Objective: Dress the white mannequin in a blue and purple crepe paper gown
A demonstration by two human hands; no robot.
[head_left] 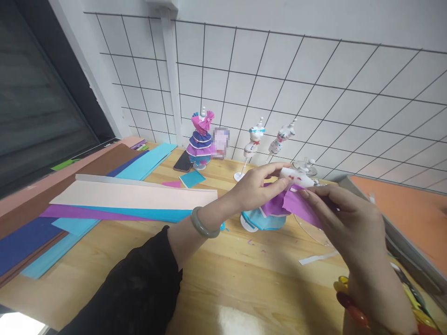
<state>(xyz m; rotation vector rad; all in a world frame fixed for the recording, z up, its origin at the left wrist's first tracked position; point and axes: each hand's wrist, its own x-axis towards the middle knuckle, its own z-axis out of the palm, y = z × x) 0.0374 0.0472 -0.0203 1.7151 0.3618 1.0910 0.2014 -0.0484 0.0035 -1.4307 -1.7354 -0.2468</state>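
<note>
A small white dress-form mannequin point(299, 177) with red marks leans to the right between my hands. Its skirt has a purple layer over a light-blue layer point(267, 221), above a white round base point(248, 223). My left hand point(260, 186) closes round the mannequin's waist, thumb in front and fingers partly hidden behind. In my right hand point(352, 216), thumb and fingers pinch a strip of purple crepe paper point(301, 207), whose upper edge lies against the waist. A white strip point(318, 257) rests on the table below my right hand.
At the back stand a mannequin in a ruffled pink, blue and purple dress point(200, 142) and two white mannequins point(254, 142). Beside them lies a phone point(183, 161). Stacked coloured paper point(132, 194) covers the left side; a grey-edged orange tray point(401, 200) borders the right.
</note>
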